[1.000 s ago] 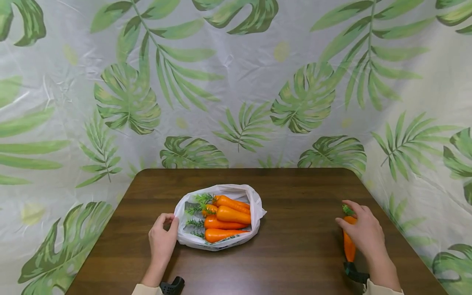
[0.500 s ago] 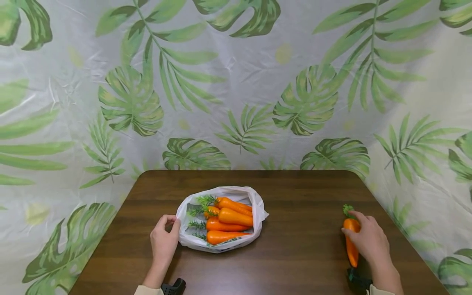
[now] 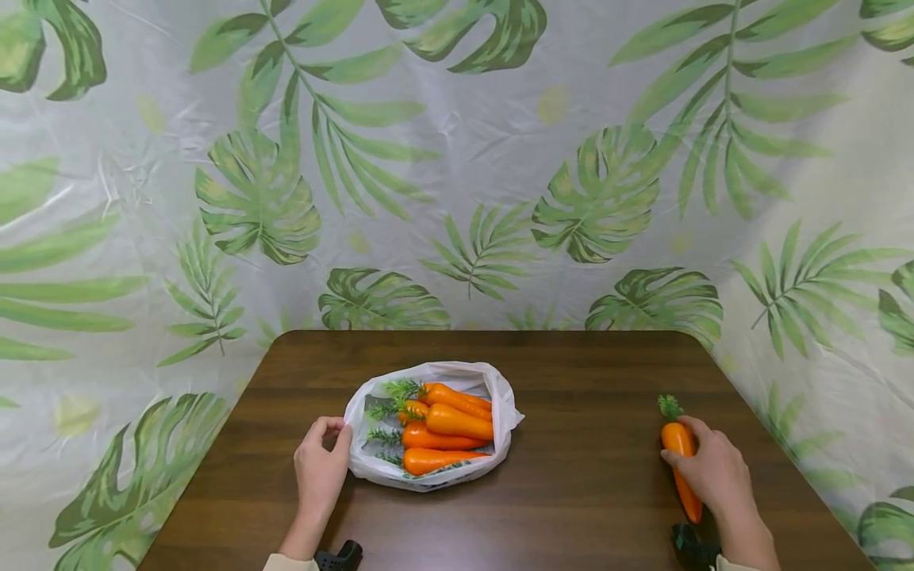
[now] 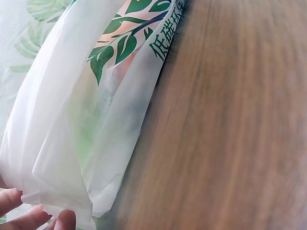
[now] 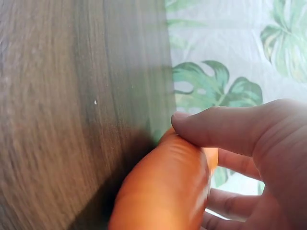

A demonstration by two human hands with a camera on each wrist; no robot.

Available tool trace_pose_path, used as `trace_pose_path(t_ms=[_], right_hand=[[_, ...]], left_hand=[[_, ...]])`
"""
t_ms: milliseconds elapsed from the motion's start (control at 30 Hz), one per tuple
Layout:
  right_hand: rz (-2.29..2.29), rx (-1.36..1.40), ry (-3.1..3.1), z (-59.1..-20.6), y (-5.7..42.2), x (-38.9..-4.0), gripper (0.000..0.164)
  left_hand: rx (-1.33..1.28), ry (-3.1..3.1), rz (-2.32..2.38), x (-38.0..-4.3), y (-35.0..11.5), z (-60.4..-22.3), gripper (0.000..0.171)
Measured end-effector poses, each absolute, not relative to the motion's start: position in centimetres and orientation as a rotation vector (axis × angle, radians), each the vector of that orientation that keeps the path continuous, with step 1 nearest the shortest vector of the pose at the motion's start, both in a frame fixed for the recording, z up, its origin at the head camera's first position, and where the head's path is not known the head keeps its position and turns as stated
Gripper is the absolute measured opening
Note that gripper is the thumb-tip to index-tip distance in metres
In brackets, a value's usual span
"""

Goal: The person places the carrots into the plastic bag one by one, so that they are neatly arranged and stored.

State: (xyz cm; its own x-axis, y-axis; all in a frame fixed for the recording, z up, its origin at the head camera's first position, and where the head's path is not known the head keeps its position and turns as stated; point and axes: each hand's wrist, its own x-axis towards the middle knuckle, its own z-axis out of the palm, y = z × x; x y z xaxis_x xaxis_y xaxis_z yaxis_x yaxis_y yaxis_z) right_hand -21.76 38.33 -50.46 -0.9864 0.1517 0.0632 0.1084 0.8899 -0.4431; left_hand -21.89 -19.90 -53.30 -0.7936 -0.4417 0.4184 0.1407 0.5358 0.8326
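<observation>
A white plastic bag lies on the table with its mouth spread, and several orange carrots with green tops lie in it. My left hand pinches the bag's left rim between thumb and fingers. Up close in the left wrist view, the bag's wall has green leaf print and lettering. At the right, my right hand grips a single carrot, its leafy top pointing away from me. The thumb presses on the carrot in the right wrist view. Whether this carrot touches the table cannot be told.
The dark brown wooden table has rounded far corners. Behind and beside it hangs a pale sheet with green leaf print. A black band is on each wrist.
My right hand has closed round the lone carrot, and the carrot has turned so that its tip points more to the right. The left hand stays at the bag's rim. The view shifts slightly.
</observation>
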Motion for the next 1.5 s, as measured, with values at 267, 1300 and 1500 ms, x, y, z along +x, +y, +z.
trace_pose_path(t_ms=[267,1300,1500], right_hand=[[0.712,-0.229,-2.952,-50.6,38.3,-21.8,0.074],[0.781,-0.069,-2.748,-48.6,34.3,-21.9,0.067],[0.804,-0.033,-2.740,-47.8,33.1,-22.0,0.067]], left_hand=[[0.237,-2.171,-1.270,-21.7,-19.9,-53.2,0.006],[0.220,-2.143,-1.231,-22.2,-20.1,-53.2,0.005],[0.216,-2.147,-1.247,-22.0,-19.9,-53.2,0.008]])
